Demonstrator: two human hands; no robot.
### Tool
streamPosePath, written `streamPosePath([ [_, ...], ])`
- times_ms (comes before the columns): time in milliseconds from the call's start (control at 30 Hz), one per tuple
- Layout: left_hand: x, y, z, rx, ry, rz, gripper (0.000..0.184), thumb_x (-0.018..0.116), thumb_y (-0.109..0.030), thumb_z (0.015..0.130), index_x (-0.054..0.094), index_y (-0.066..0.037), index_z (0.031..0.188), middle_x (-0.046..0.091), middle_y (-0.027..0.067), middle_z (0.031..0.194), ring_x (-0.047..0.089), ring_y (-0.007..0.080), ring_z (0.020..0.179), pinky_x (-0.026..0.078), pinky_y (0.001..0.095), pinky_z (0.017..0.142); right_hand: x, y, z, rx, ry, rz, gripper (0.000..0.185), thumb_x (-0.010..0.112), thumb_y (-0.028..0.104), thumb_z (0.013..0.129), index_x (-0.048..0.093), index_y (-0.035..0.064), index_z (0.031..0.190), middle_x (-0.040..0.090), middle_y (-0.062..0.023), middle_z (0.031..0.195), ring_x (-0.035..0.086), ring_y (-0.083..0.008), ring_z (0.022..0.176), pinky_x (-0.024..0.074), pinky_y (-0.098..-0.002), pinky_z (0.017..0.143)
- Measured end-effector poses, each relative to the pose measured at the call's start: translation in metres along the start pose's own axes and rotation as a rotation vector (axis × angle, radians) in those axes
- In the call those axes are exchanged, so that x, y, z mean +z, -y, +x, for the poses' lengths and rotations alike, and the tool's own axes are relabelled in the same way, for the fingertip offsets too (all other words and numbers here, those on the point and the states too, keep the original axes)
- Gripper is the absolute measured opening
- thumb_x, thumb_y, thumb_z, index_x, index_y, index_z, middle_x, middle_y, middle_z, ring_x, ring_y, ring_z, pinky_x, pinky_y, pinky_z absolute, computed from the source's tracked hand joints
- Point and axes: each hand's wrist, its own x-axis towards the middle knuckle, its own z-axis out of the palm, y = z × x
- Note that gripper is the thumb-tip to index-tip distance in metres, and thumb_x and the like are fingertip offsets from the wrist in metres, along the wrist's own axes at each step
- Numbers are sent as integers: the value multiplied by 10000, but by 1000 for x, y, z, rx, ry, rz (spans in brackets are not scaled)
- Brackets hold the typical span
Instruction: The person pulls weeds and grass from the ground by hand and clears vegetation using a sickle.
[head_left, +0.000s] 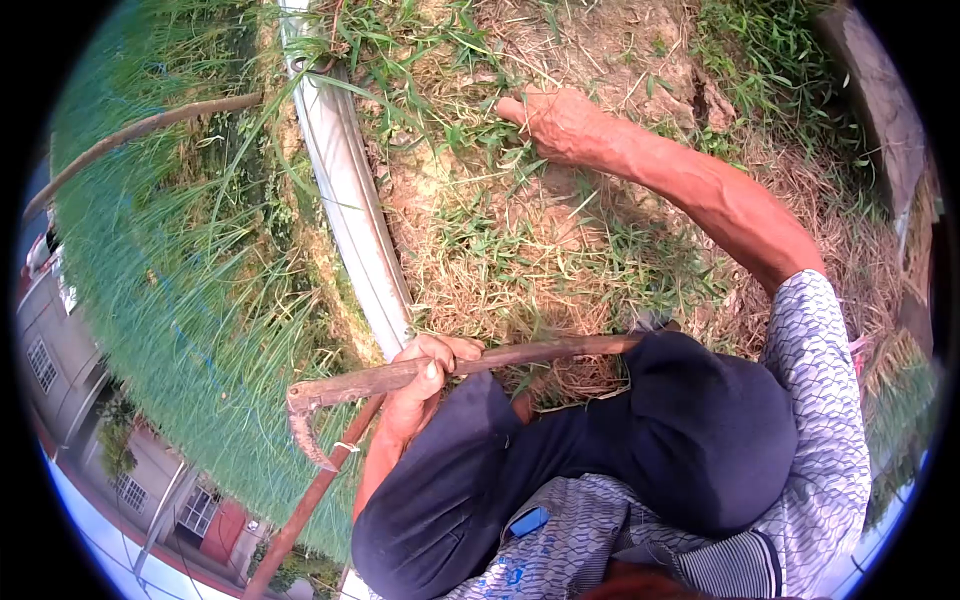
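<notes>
My left hand (425,375) is closed around the wooden handle of a sickle (375,382), near the white pipe-like edging. The sickle's short, rusty curved blade (305,435) points down at the handle's left end, and the handle runs right across my knees. Stretched out over the ground, my right hand (545,118) has its fingers curled among low green weeds (455,125). Whether it grips any of them cannot be made out.
White plastic-like edging (345,190) runs down beside the dirt. Left of it grows tall green grass (170,290), with a bent pole (150,125) and a reddish pole (305,510). Buildings stand at the lower left. A dark slab (885,110) lies at the upper right.
</notes>
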Motion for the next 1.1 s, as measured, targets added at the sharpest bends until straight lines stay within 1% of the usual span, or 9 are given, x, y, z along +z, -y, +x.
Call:
streamPosePath([
  [133,-2,0,0,7,27,-17,301,714,-329,875,558,-71,895,642,172,1066,550,299,1150,364,483,1052,-6,-7,3,-245,-162,-15,180,539,115,799,521,15,948,564,-161,680,620,-337,605,481,-446,494],
  [200,-2,0,-1,2,24,-19,303,712,-330,876,557,-70,890,640,173,1069,550,298,1150,366,483,1050,-12,5,-2,-164,160,-94,199,505,124,873,488,26,1045,553,-157,777,609,-316,639,460,-426,507],
  [267,-5,-1,-1,-4,22,-23,304,711,-330,876,556,-69,885,639,175,1071,550,297,1149,368,483,1049,17,2,-37,-306,36,159,168,546,142,861,491,19,962,522,-163,617,599,-360,620,452,-456,529],
  [333,-8,0,-1,-18,23,-19,311,708,-336,878,558,-64,883,636,179,1080,550,295,1149,369,483,1048,13,22,-71,-346,438,147,181,548,182,901,491,16,945,556,-190,645,612,-378,626,464,-476,555],
  [500,-16,5,2,-10,28,-29,314,705,-339,879,571,-56,899,633,184,1086,551,291,1147,371,481,1044,8,7,-35,-30,-186,273,462,589,215,874,436,67,1285,597,-224,686,623,-397,644,480,-494,565],
  [600,-14,1,1,-17,48,-25,310,702,-338,880,579,-55,908,634,185,1101,553,287,1145,364,472,1049,-12,24,5,212,88,362,494,570,182,863,400,48,1307,594,-228,659,613,-418,617,475,-508,544],
  [667,-24,6,2,-21,88,-22,297,689,-328,893,580,-53,911,629,187,1127,552,274,1135,356,459,1047,8,27,11,83,-115,218,444,555,157,829,449,10,1234,585,-217,620,606,-432,599,479,-517,541],
  [933,-31,5,13,15,208,85,282,607,-336,962,582,-55,972,623,145,1170,531,220,1152,357,419,1039,-13,19,-15,114,108,94,165,531,186,832,585,31,849,627,-188,667,654,-363,619,511,-465,542],
  [1100,-28,-7,22,25,289,104,286,604,-339,965,601,-57,1010,631,123,1178,539,213,1155,368,412,1039,-20,92,-109,-141,269,285,424,536,388,957,551,22,745,552,-183,588,592,-348,553,468,-453,505],
])
